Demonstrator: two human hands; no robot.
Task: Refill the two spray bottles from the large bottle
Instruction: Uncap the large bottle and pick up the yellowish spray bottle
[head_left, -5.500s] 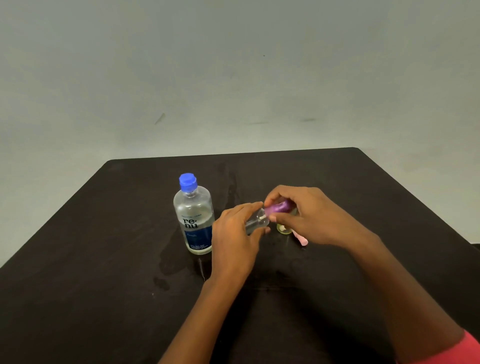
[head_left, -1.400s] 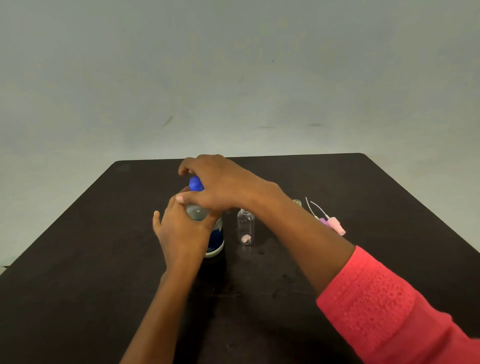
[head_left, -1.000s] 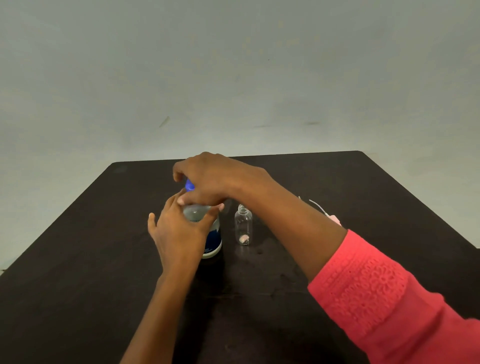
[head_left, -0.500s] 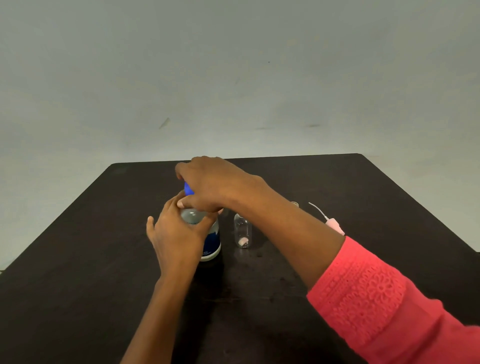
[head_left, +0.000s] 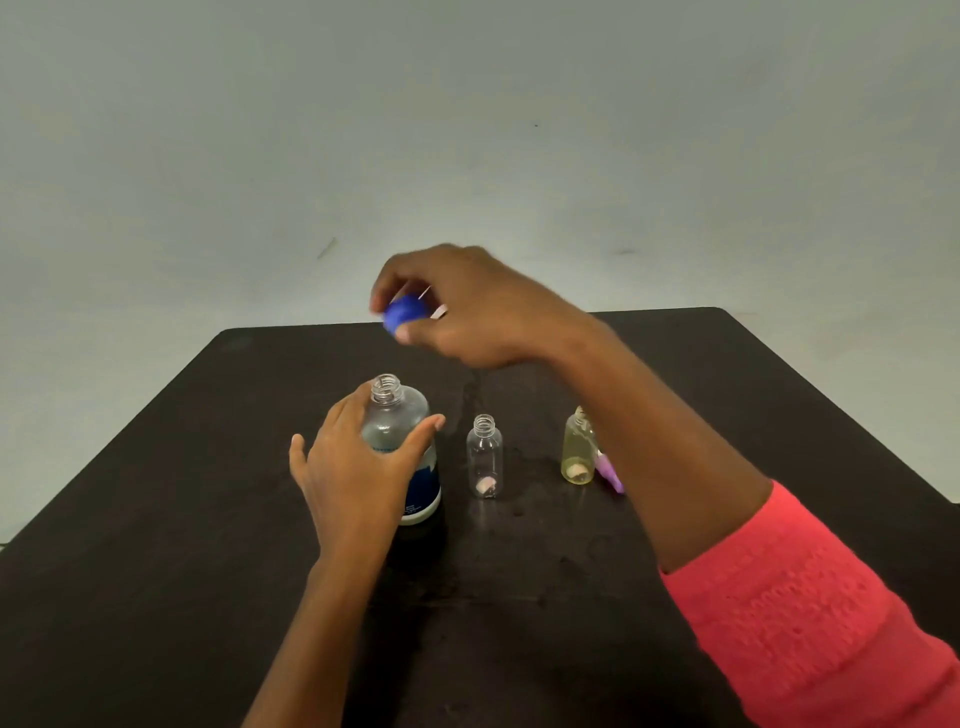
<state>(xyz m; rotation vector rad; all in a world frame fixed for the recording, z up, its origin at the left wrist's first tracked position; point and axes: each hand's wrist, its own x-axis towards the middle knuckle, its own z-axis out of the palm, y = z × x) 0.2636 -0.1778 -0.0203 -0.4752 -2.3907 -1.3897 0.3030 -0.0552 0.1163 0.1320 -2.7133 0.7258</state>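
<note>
The large clear bottle (head_left: 402, 415) with a blue label stands upright on the dark table (head_left: 156, 519), its threaded neck uncapped. My left hand (head_left: 358, 467) wraps around its body. My right hand (head_left: 467, 306) is raised above and behind it, fingers pinched on the blue cap (head_left: 406, 310). To the right stands a small clear spray bottle (head_left: 484, 457) with an uncovered neck. Farther right a small yellowish spray bottle (head_left: 577, 452) stands partly behind my right forearm.
A purple spray head (head_left: 609, 473) lies on the table just right of the yellowish bottle, mostly hidden by my forearm. The table's far edge meets a plain pale wall (head_left: 467, 130). My right sleeve (head_left: 810, 613) is coral red.
My right hand was gripping the cap on the large bottle; it has now lifted up with the cap in it, leaving the neck bare. My left hand still holds the bottle.
</note>
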